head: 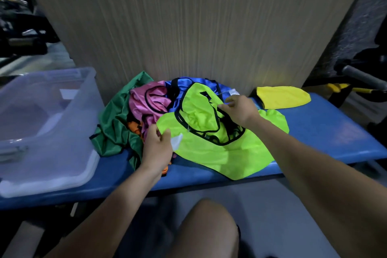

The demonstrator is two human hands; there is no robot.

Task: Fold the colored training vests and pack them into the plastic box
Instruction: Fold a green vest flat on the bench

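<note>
Nearest the lens was a bare knee [206,228], cut off by the bottom edge, with both forearms reaching forward past it to a blue bench [326,132].

On that bench a neon-green vest [211,153] lay spread and rumpled, its black-trimmed openings bunched toward the middle and its near hem hanging over the bench edge. At its left corner the left hand [157,148] pinched the fabric between thumb and fingers, beside a small white tag; how much cloth the fingers had gathered was hidden behind the hand. The right hand [240,110] gripped the vest's upper part near the black trim, fingers curled over the fabric (the fingertips themselves were blurred and partly buried in folds).

Behind and left of the green one sat a heap of other vests: a dark green vest [114,123], a pink vest [150,102] and a blue vest [188,84], each only partly visible. A scrap of an orange vest [135,126] showed under them, too covered to make out its shape. A yellow vest [282,97] lay folded apart at the far right of the bench.

At the left end stood the translucent plastic box [48,165], cropped by the frame; pale shapes showed through its walls, too hazy to identify. A wood-grain panel [188,16] rose behind everything, and the dim corners were unreadable.
</note>
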